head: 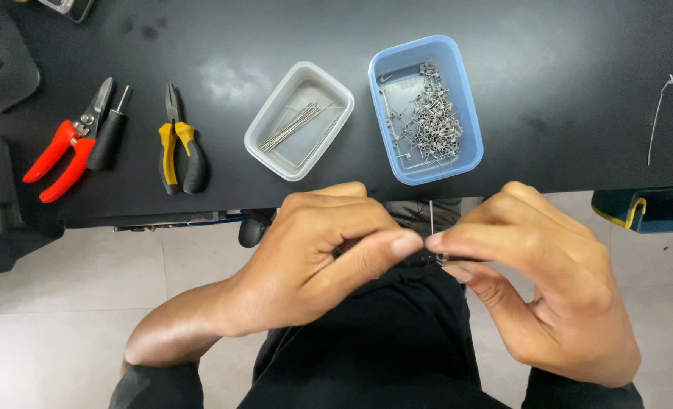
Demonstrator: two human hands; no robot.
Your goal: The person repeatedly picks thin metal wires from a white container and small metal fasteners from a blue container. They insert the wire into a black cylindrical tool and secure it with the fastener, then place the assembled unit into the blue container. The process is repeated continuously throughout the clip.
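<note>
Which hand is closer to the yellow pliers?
Left. The left hand is just right of and below the yellow pliers; the right hand sits farther right.

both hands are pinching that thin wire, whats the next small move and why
Probably finish the bend, then drop the piece into the blue tray. The left hand and right hand meet fingertip to fingertip on a thin wire that stands up between them, held over the lap just off the table edge. The blue tray holds bent pieces; the clear tray holds straight wires.
</note>
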